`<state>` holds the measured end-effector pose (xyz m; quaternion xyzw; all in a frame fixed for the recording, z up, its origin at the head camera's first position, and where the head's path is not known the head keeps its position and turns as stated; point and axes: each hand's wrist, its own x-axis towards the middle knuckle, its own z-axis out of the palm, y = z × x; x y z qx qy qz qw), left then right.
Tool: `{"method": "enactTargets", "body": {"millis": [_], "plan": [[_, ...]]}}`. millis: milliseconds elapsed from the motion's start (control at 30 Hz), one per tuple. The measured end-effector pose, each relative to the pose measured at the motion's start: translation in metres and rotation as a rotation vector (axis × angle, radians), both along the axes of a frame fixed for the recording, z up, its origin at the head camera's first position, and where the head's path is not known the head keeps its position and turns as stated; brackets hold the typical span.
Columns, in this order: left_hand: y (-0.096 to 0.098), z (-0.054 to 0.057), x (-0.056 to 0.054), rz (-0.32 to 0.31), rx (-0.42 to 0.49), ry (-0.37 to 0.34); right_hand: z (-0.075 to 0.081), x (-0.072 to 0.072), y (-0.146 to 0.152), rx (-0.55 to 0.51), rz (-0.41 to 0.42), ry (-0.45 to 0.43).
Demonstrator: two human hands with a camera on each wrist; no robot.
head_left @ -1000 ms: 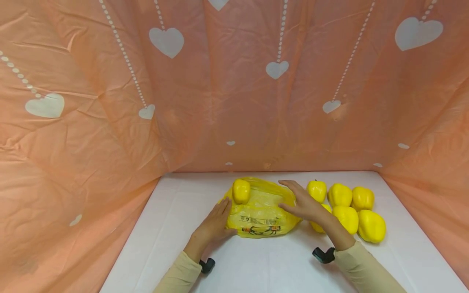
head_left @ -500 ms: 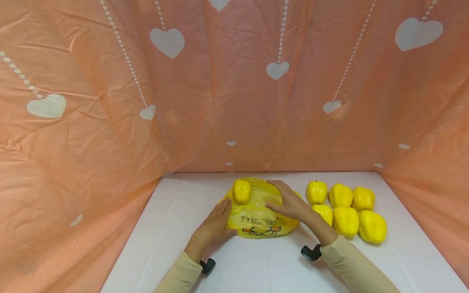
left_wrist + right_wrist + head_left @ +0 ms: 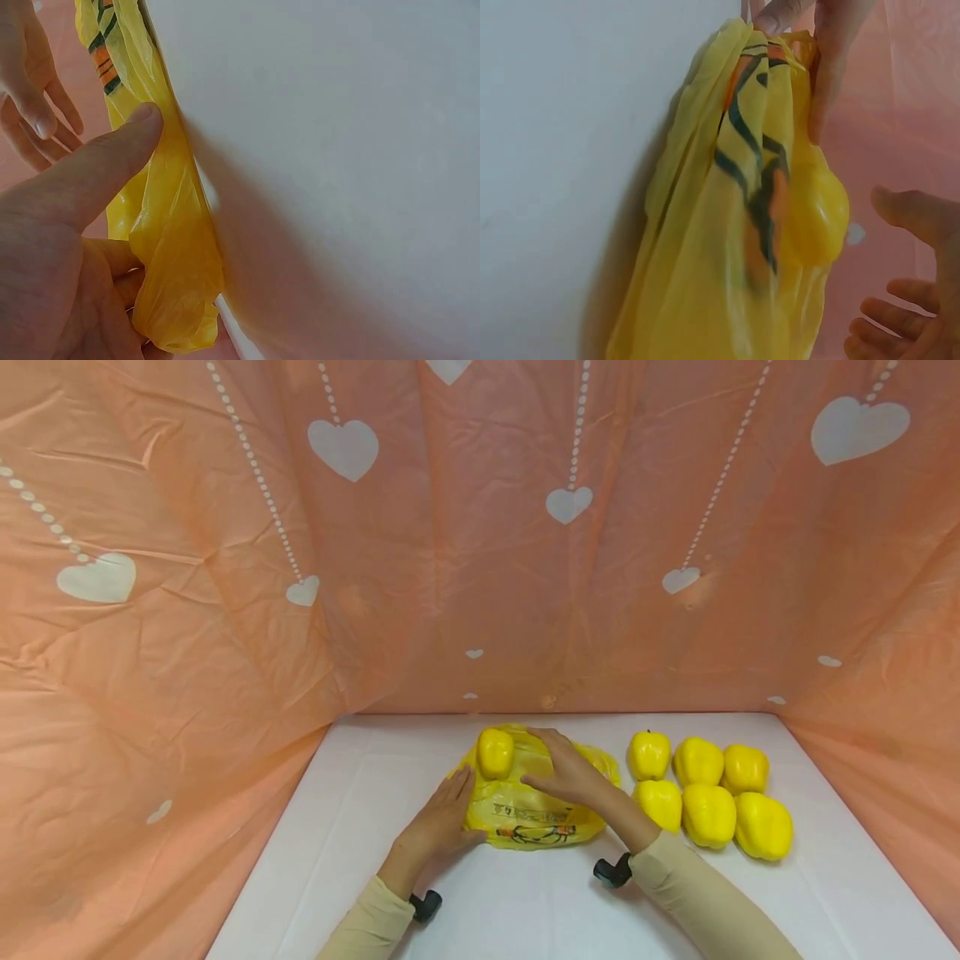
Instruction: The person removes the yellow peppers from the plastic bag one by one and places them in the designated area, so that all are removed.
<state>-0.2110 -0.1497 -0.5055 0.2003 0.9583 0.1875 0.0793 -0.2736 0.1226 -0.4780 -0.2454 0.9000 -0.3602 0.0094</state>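
A yellow plastic bag [image 3: 525, 810] with printing on its front lies on the white table. On the bag's left part sits a glossy yellow, lobed piece [image 3: 496, 753], shaped like a bell pepper. My left hand [image 3: 442, 814] rests along the bag's left side with straight fingers; in the left wrist view its thumb [image 3: 112, 161] presses the bag's near edge. Over the right part of the bag hovers my right hand [image 3: 573, 772], fingers spread and holding nothing. In the right wrist view, the hand [image 3: 922, 292] is apart from the piece.
To the right of the bag, several similar yellow pieces [image 3: 708, 815] stand in two rows on the white table [image 3: 337, 793]. An orange sheet with white hearts [image 3: 480, 568] hangs behind the table and at both sides.
My right hand has moved left across the bag, towards the piece on it, and the bag's right side shows more behind it. The left hand and the yellow pieces stay in place.
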Motion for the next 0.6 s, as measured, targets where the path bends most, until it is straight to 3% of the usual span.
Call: {"method": "enactTargets", "body": {"millis": [233,600], "plan": [[-0.001,-0.001,0.000,-0.009,0.003,0.011,-0.006,-0.007,-0.015,-0.015,0.011,0.033],[-0.001,0.001,0.002,-0.014,-0.023,0.016,-0.013,-0.015,-0.034,0.006,-0.015,0.013]]}}
